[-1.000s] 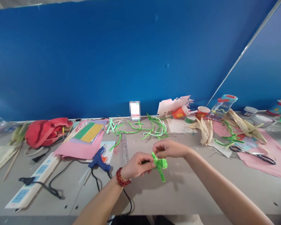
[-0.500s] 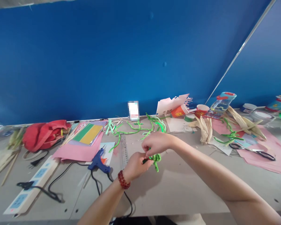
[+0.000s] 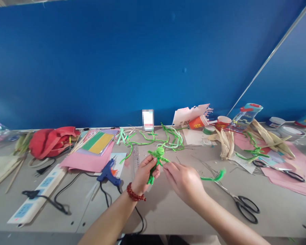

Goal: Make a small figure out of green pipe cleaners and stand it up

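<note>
Holding a green fuzzy figure (image 3: 159, 153) by the body in the grip of the left hand (image 3: 146, 173) above the tabletop (image 3: 173, 217) while pinching its arm tip in the right hand (image 3: 185, 179), best worked with small, gentle bends.

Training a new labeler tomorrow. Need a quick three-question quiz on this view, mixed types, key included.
1. Multiple choice: what is the left hand holding?
A) a blue glue gun
B) a green figure
C) a red paper cup

2. True or false: the red beaded bracelet is worn on the right wrist.

3. Count: how many pairs of scissors can be seen on the table?

Key:
1: B, the green figure.
2: False, it is worn on the left.
3: Two. One pair lies beside the right arm; the other pair lies farther right, partly over pink paper.
</note>
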### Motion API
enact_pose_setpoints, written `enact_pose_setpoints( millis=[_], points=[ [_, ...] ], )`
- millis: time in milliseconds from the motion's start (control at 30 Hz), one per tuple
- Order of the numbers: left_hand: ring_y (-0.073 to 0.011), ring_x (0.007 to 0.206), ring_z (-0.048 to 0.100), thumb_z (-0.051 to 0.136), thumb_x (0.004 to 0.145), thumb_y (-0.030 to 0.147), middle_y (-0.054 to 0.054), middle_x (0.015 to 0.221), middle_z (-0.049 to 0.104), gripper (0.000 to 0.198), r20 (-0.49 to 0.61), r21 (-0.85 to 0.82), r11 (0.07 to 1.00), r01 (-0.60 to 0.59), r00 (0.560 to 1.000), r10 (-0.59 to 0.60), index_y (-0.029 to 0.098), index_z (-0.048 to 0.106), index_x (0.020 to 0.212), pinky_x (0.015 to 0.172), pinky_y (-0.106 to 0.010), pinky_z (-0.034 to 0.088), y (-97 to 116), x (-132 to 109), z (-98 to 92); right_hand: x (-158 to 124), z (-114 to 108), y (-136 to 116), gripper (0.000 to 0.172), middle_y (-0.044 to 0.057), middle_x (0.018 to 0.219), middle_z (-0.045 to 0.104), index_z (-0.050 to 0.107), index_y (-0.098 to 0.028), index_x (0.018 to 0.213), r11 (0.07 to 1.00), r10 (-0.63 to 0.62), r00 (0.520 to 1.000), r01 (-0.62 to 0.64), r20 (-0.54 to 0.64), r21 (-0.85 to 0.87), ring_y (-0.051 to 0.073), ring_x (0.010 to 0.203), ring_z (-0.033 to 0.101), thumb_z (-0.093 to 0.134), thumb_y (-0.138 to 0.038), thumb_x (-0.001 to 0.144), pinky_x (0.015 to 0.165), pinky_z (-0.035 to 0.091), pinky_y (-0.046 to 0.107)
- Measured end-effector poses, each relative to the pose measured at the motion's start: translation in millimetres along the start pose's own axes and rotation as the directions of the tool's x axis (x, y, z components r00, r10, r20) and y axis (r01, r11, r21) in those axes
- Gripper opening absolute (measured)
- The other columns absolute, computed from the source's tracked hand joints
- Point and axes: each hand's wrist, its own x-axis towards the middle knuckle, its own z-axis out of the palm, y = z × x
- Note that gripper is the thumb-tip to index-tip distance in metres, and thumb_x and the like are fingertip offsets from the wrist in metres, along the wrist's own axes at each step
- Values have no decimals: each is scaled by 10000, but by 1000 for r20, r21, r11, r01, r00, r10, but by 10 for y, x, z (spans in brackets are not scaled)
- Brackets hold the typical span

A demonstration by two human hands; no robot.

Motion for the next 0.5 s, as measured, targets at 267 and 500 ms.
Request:
enact_pose_setpoints(
  millis=[267, 500],
  points=[
    [-36, 381, 399, 802, 694, 362, 58, 505, 547, 365, 31, -117, 993, -28, 999, 32, 174, 489, 708, 403, -158, 344, -30, -27, -25, -142, 343, 140, 181, 32, 704, 663, 645, -163, 950, 947, 7, 957, 87, -291, 310, 129, 613, 603, 466, -166, 978, 594, 382, 216],
    [-29, 307, 322, 702, 807, 336, 53, 477, 570, 343, 138, -139, 990, -29, 989, 48, 201, 406, 697, 339, -136, 321, -22, -20, -54, -33, 412, 267, 279, -10, 594, 526, 563, -176, 682, 784, 127, 975, 12, -180, 620, 111, 545, 481, 512, -236, 950, 537, 355, 209]
  ],
)
